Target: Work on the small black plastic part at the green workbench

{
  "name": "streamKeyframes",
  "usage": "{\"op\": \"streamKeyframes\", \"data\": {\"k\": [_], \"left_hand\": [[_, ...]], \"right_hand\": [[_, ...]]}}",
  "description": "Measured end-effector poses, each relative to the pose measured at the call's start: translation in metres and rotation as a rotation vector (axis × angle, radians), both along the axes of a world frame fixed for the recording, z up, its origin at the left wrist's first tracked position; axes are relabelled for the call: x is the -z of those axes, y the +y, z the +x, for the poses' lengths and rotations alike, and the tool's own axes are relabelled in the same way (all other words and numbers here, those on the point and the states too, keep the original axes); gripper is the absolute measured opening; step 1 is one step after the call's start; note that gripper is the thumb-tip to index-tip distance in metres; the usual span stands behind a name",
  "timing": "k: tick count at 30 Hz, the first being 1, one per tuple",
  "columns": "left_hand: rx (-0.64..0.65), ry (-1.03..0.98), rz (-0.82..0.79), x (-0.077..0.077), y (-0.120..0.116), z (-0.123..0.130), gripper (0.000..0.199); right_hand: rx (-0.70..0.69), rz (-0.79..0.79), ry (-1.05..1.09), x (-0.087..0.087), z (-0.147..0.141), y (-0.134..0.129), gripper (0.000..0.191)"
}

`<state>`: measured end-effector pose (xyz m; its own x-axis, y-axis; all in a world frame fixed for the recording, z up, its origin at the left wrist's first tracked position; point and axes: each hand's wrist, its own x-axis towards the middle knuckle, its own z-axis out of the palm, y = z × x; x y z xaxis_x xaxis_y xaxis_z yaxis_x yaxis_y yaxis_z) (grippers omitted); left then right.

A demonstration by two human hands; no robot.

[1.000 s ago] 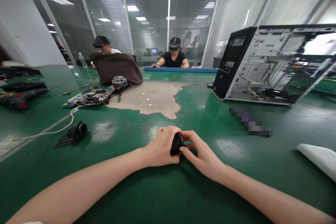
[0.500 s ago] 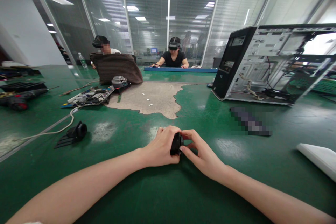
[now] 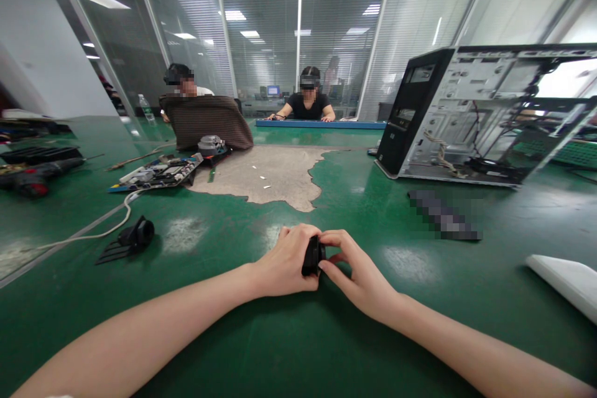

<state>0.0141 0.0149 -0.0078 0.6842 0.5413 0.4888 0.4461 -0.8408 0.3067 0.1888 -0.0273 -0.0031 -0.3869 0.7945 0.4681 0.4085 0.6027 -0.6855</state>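
Between my two hands is a small black device (image 3: 311, 256) with a round, ringed end facing right; its exact kind I cannot make out. My left hand (image 3: 290, 260) is wrapped round its left side, knuckles up, and hides most of the body. From the right, my right hand (image 3: 357, 270) pinches the round end between thumb and fingertips. Both hands are low over the green tabletop (image 3: 261, 348). A black part (image 3: 137, 234) with a round ring and flat slats lies off to the left.
An opened computer case (image 3: 420, 118) stands at the right, with a pixelated dark object (image 3: 443, 216) before it and a white object (image 3: 566, 280) nearer. Left are a circuit board (image 3: 163, 173), a pale cable (image 3: 84, 237) and a drill-like tool (image 3: 37, 177). Two people sit across the table.
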Motion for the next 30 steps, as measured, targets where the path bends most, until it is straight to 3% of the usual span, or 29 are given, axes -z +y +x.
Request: {"op": "streamKeyframes", "data": {"k": [7, 14, 19, 24, 30], "left_hand": [[-0.008, -0.014, 0.002, 0.001, -0.0001, -0.0003, 0.063], [0.005, 0.002, -0.011, -0.0022, -0.0006, -0.0003, 0.061], [-0.003, 0.008, -0.016, -0.0021, -0.0009, -0.0009, 0.063], [-0.011, 0.007, -0.01, -0.0004, -0.0005, -0.0011, 0.064], [-0.004, 0.002, -0.007, -0.0001, -0.0002, -0.0003, 0.062]], "right_hand": [[-0.012, -0.09, 0.014, 0.001, 0.0, -0.0001, 0.03], [0.018, 0.064, -0.035, 0.0014, 0.0003, -0.001, 0.016], [0.005, -0.027, 0.01, 0.0022, -0.001, 0.0022, 0.031], [-0.007, -0.1, 0.021, 0.0033, -0.0003, 0.0015, 0.032], [0.015, 0.045, -0.014, 0.0004, 0.0003, -0.0001, 0.016]]}}
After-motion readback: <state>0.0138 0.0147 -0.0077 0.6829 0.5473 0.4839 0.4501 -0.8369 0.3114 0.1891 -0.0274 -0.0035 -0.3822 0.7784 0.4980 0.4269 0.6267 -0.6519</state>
